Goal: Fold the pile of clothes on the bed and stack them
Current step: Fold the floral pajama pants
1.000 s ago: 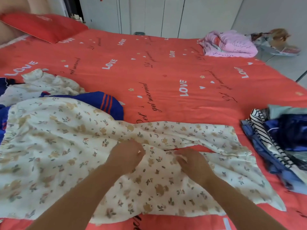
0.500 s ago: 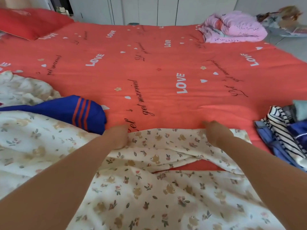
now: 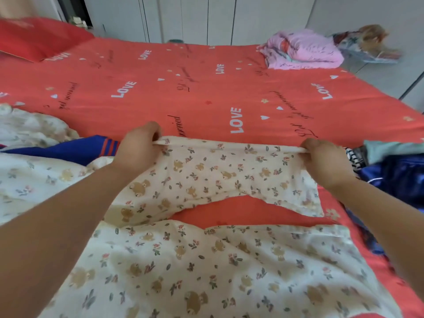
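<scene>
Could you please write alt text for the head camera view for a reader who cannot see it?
The left grip and right grip each pinch the far edge of a floral garment, holding it taut over a red bed sheet. A blue garment lies left, a clothes pile right, a pink blanket beyond.

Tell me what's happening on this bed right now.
A person is folding a cream floral garment on the red bed. The left hand and right hand each pinch its far edge, holding that section stretched between them, the rest lying flat nearer. A blue garment lies at left, a mixed heap at right.
</scene>
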{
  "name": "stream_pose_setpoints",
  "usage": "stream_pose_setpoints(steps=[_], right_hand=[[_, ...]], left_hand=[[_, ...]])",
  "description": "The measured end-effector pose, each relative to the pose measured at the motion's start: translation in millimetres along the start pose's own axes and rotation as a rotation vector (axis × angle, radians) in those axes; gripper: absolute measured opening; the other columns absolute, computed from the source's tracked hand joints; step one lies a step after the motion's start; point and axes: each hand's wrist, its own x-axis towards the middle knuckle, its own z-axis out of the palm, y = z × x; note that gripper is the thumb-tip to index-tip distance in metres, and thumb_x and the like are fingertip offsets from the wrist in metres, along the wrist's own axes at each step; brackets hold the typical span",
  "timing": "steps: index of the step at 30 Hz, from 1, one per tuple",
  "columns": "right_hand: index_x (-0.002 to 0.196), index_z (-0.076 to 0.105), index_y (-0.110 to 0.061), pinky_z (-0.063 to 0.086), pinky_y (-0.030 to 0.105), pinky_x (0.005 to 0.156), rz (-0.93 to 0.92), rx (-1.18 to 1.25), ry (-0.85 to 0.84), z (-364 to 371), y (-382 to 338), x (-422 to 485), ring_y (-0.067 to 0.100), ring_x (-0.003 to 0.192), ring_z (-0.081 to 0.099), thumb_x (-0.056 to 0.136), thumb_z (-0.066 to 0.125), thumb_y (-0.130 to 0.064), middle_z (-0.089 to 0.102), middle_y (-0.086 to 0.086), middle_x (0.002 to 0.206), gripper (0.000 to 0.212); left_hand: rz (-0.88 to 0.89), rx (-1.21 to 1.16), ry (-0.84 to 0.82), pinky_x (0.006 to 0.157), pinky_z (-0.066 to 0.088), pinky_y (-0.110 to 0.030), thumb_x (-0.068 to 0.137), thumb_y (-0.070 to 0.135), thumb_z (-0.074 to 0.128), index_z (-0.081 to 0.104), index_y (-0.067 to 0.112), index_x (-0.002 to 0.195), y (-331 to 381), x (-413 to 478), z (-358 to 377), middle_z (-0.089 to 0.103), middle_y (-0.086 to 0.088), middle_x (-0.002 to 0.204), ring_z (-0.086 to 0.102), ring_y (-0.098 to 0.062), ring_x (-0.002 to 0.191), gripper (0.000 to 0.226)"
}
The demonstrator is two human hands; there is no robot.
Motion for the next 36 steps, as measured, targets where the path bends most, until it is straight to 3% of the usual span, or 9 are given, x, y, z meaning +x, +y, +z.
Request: stream_pose_setpoints(steps=[4, 8, 11, 14, 23, 26, 28, 32, 36], right_hand=[[0.094, 0.063, 0.0, 0.044, 0.045, 0.07, -0.018, 0.122, 0.176, -25.6, 10.6, -55.8, 0.041, 0.078, 0.057, 0.082, 0.06, -0.004, 0.062, 0.022, 0.081, 0.013], [0.08, 0.063, -0.007, 0.048, 0.043, 0.063, -0.096, 0.118, 0.223, -36.0, 16.6, -147.1, 0.037, 0.068, 0.06, 0.061, 0.056, -0.009, 0.061, 0.012, 0.072, 0.02], [0.074, 0.063, -0.014, 0.05, 0.04, 0.06, -0.119, 0.034, 0.104, -21.1, 18.4, -220.8, 0.033, 0.062, 0.06, 0.049, 0.067, -0.005, 0.059, 0.003, 0.066, 0.027], [0.07, 0.066, -0.019, 0.051, 0.037, 0.056, -0.116, 0.024, -0.099, -0.4, 22.4, -271.9, 0.028, 0.058, 0.061, 0.046, 0.081, -0.011, 0.058, -0.001, 0.062, 0.03], [0.089, 0.07, -0.008, 0.044, 0.037, 0.07, 0.199, 0.229, -0.1, -10.6, 23.4, -259.9, 0.035, 0.084, 0.058, 0.082, 0.064, -0.008, 0.064, 0.013, 0.085, 0.01], [0.102, 0.068, -0.009, 0.045, 0.038, 0.082, 0.245, 0.239, -0.136, -8.7, 26.6, -243.0, 0.033, 0.099, 0.054, 0.086, 0.058, -0.01, 0.06, 0.014, 0.101, 0.018], [0.107, 0.066, -0.01, 0.046, 0.039, 0.086, 0.254, 0.244, -0.154, -4.6, 28.5, -232.9, 0.034, 0.103, 0.053, 0.086, 0.057, -0.01, 0.058, 0.014, 0.108, 0.023], [0.122, 0.059, -0.018, 0.042, 0.041, 0.096, 0.257, 0.228, -0.197, 6.6, 25.4, -211.2, 0.03, 0.116, 0.045, 0.088, 0.05, -0.01, 0.05, 0.011, 0.126, 0.036], [0.132, 0.051, -0.024, 0.035, 0.042, 0.106, 0.206, 0.215, -0.219, 13.2, 22.7, -187.7, 0.028, 0.13, 0.034, 0.091, 0.046, -0.012, 0.041, 0.008, 0.142, 0.043]], left_hand=[[0.073, -0.077, 0.063, 0.052, 0.031, -0.025, 0.08, -0.008, 0.054, 0.048, 0.008, 0.083, 15.3, -61.4, -26.8, 0.046, 0.003, 0.07, 0.044, -0.019, 0.067, 0.017], [0.174, 0.032, -0.136, 0.058, 0.034, -0.028, 0.072, -0.004, 0.066, 0.056, 0.011, 0.08, 16.2, -147.8, -28.7, 0.055, -0.001, 0.074, 0.051, -0.02, 0.067, 0.02], [0.364, 0.191, -0.37, 0.056, 0.039, -0.018, 0.043, 0.007, 0.086, 0.062, 0.019, 0.075, 0.2, -207.5, -16.9, 0.06, 0.008, 0.07, 0.059, -0.013, 0.06, 0.042], [0.365, 0.288, -0.515, 0.056, 0.019, -0.004, 0.026, 0.015, 0.089, 0.057, 0.028, 0.069, -17.5, -248.2, -3.9, 0.053, 0.012, 0.058, 0.054, -0.006, 0.049, 0.055], [0.45, 0.216, -0.488, 0.046, 0.037, -0.014, 0.055, 0.018, 0.087, 0.059, 0.031, 0.067, -0.8, -270.6, -2.2, 0.053, 0.014, 0.061, 0.053, -0.001, 0.053, 0.033], [0.362, 0.213, -0.669, 0.069, 0.042, -0.013, 0.085, 0.042, 0.059, 0.05, 0.04, 0.08, 8.1, -265.2, -8.8, 0.053, 0.018, 0.084, 0.052, 0.003, 0.077, 0.011], [0.264, 0.122, -0.676, 0.077, 0.041, -0.013, 0.088, 0.046, 0.052, 0.051, 0.042, 0.088, 20.8, -257.2, -7.8, 0.053, 0.021, 0.092, 0.05, 0.004, 0.083, 0.005], [0.213, 0.012, -0.49, 0.088, 0.04, -0.014, 0.095, 0.033, 0.047, 0.058, 0.029, 0.117, 60.8, -229.4, 20.8, 0.057, 0.016, 0.116, 0.051, 0.002, 0.097, 0.025], [0.25, 0.028, -0.49, 0.109, 0.025, -0.023, 0.099, 0.031, 0.038, 0.036, 0.024, 0.141, 97.5, -201.7, 60.1, 0.034, 0.008, 0.146, 0.031, -0.009, 0.135, 0.043]])
